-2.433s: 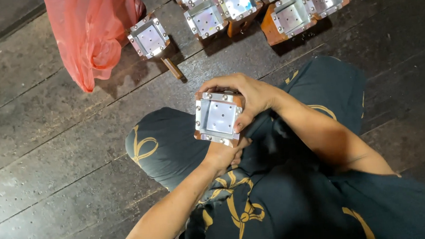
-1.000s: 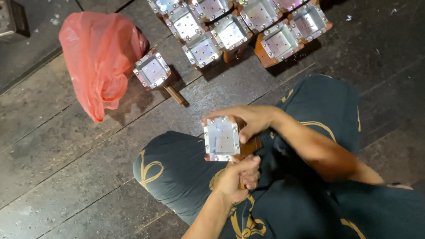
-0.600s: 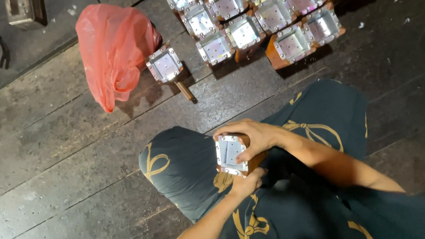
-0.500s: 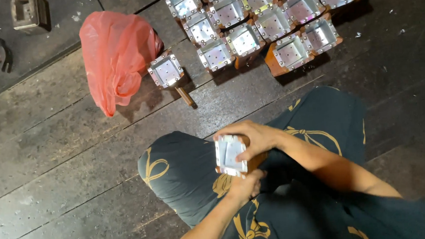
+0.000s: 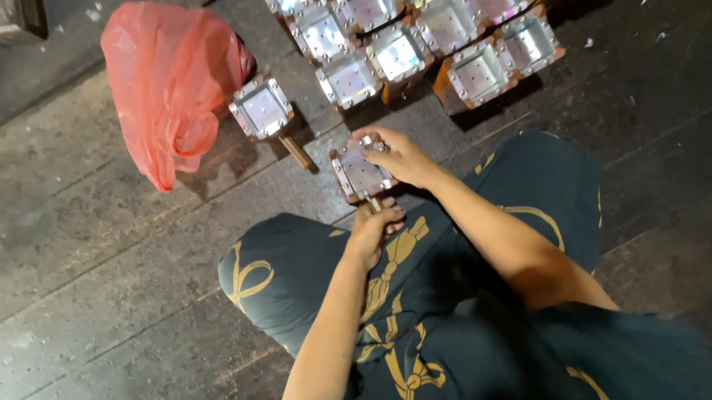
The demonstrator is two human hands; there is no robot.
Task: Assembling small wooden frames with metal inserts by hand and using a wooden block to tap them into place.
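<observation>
I hold a square metal box with a shiny inside and brown edges [image 5: 361, 174] over the dark floor in front of my knee. My right hand [image 5: 402, 155] grips its right side and top edge. Below it, my left hand [image 5: 375, 229] is closed around the wooden handle under the box. A similar box on a wooden handle [image 5: 263, 109] lies alone on the floor to the upper left. Several more such boxes [image 5: 412, 35] stand in rows at the top.
A red plastic bag [image 5: 173, 80] lies on the floor at the upper left. A dark metal block [image 5: 5, 15] sits in the top left corner. My crossed legs in dark cloth with a gold pattern [image 5: 426, 302] fill the lower middle.
The box in my hands has moved away from my lap toward the floor and the rows of boxes. My left hand has shifted down onto the handle.
</observation>
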